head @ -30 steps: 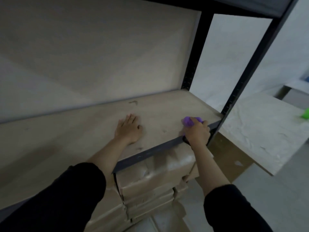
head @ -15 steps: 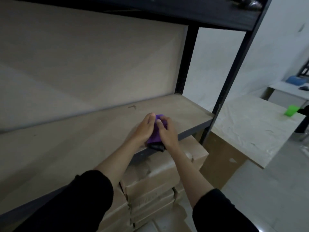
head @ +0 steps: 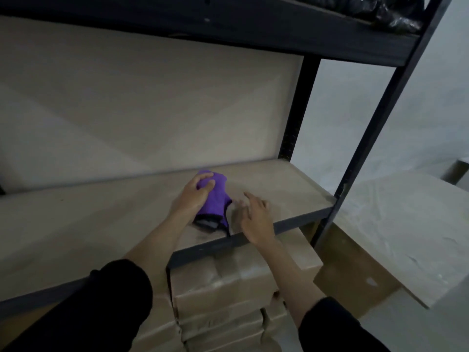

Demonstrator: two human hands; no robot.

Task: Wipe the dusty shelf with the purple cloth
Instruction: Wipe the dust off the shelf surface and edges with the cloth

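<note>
My black left sleeve [head: 83,308] runs up from the near left corner, across the shelf's dark front edge. My left hand [head: 194,195] lies on the purple cloth [head: 215,199], fingers curled over its far end, so this grip is clamped on the cloth and presses it onto the pale shelf [head: 88,219]. The cloth sits near the middle of the board, its dark hem toward the front edge. Just to its right my right hand [head: 255,218] hovers over the board with the fingers spread apart, holding nothing and clear of the cloth. Below the shelf stand stacked brown cardboard boxes [head: 228,301]. Farther right rises the black upright post [head: 375,138], and beyond it lies a white bench [head: 406,224].
</note>
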